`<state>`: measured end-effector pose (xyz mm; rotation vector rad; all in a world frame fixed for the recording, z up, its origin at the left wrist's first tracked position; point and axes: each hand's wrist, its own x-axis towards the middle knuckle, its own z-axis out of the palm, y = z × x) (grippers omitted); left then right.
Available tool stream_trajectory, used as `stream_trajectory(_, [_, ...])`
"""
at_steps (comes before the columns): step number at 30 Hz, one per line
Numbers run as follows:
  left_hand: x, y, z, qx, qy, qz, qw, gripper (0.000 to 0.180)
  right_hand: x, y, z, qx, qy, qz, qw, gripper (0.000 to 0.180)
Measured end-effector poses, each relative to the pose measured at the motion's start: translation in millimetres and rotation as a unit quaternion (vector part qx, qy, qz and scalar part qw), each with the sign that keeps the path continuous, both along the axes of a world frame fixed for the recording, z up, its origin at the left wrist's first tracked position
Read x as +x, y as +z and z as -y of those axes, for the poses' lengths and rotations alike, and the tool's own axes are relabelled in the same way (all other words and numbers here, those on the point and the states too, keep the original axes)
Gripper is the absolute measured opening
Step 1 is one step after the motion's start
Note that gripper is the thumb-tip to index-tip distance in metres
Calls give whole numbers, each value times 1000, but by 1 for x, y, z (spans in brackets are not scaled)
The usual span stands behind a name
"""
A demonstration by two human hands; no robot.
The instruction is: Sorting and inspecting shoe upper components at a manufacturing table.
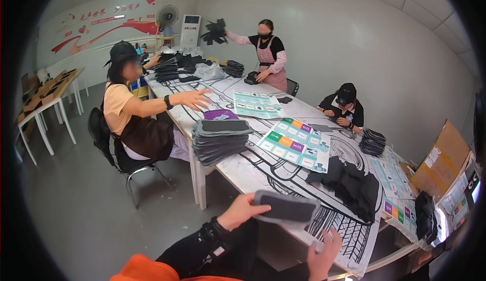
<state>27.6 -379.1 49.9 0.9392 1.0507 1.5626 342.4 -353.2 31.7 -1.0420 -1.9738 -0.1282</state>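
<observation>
Colourful printed sheets [295, 143] with green, purple and orange panels lie mid-table, a teal sheet [256, 104] above them; more sheets [394, 179] run toward lower right. A brown cardboard box [441, 160] stands at right; red wall signage [109, 25] upper left

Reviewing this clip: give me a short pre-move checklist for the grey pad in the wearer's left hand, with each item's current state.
1. Left hand grips the grey pad: ok, fingers wrap its left end.
2. Pad clear of the table: ok, held above the near edge.
3. Right hand free: ok, open, holding nothing visible.
4. Pad stack squared: not ok, layers fan out slightly.
5. Co-worker's outstretched hand clear of the stack: ok, apart, further up the table.
6. Pad's underside clean: cannot tell, hidden.
</observation>
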Motion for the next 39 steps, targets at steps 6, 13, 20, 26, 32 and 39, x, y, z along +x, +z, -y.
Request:
stream_trajectory(6, [-95, 81, -13, 159, 193, -88, 964, 30, 45, -18, -57, -18, -6, -99, 995, 38])
stream_trajectory(13, [-233, 126, -40, 113, 274, -128, 947, 23, 58, -42, -74, -77, -25, -174, 981, 22])
stream_trajectory(20, [-283, 101, -66, -87, 449, -376, 806, 50, 53, -34, -67, -70, -16, -178, 981, 21])
stream_trajectory(26, [-220, 100, -75, -94, 611, -598, 511, 69, 50, -27, -62, -75, -37, -176, 981, 20])
stream_trajectory(32, [-108, 62, -89, 197, 368, -602, 680, 41, 51, -28, -67, -73, -41, -181, 980, 21])
stream_trajectory(39, [4, -23, -128, 261, 157, -537, 786, 28, 55, -32, -68, -106, -45, -195, 974, 19])
